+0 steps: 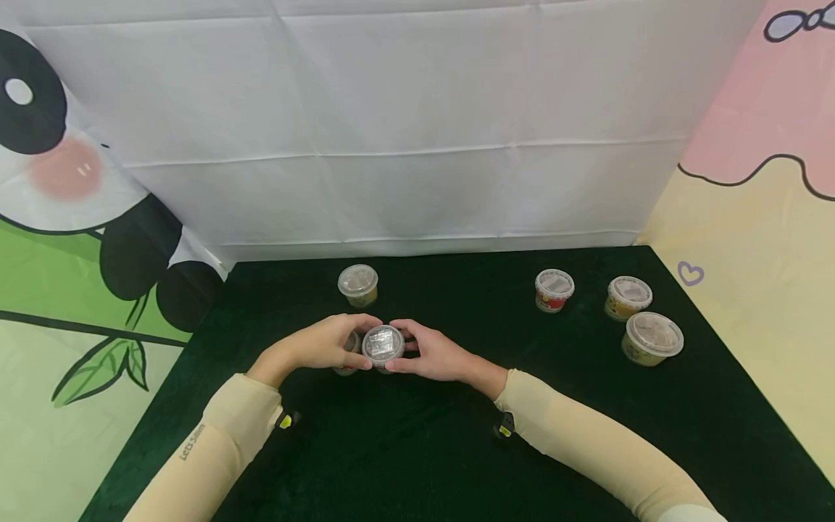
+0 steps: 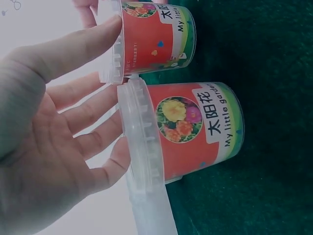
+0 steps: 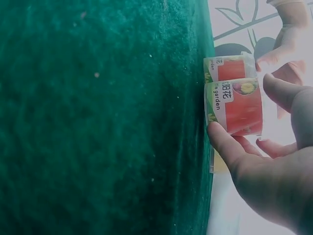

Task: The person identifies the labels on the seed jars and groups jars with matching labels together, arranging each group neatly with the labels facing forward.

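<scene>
Two small red flower-label cups with clear lids stand side by side on the dark green cloth point(image 1: 404, 449). My right hand point(image 1: 433, 355) pinches the right cup point(image 1: 383, 344) between thumb and fingers; in the right wrist view that hand point(image 3: 274, 166) grips this cup point(image 3: 239, 105), with the other cup point(image 3: 227, 68) behind it. My left hand point(image 1: 326, 344) arches over the left cup point(image 1: 351, 343). In the left wrist view the left hand's point(image 2: 73, 127) fairly straight fingers rest on that cup's point(image 2: 195, 127) lid, and its thumb touches the lid rim of the neighbouring cup point(image 2: 156, 34).
A yellowish lidded cup point(image 1: 358, 284) stands behind the hands. At the right are a red cup point(image 1: 554, 289) and two yellow cups point(image 1: 628, 296), point(image 1: 652, 337). A white backdrop point(image 1: 404, 145) hangs at the table's far edge; printed cloths flank both sides.
</scene>
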Demonstrator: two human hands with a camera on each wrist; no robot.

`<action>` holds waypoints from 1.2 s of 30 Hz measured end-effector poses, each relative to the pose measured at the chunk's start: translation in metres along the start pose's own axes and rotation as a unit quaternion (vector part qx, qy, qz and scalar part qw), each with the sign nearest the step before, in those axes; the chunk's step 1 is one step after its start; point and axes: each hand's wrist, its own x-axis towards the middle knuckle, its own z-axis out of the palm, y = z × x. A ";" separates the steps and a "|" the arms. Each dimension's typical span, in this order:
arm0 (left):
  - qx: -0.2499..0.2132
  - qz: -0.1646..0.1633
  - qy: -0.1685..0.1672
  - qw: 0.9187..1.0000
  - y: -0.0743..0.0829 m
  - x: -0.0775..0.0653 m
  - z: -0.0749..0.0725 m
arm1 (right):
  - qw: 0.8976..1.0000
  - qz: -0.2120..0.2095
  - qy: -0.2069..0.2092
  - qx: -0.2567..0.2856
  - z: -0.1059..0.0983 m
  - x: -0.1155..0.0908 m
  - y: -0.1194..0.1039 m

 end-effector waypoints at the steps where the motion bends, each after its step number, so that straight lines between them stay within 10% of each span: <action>1: 0.003 0.002 -0.001 1.000 0.000 0.000 0.000 | 1.000 0.000 0.000 0.003 0.000 0.000 0.000; 36: 0.046 -0.055 0.002 0.997 0.003 -0.001 0.004 | 0.999 0.037 -0.034 -0.017 0.006 0.002 0.002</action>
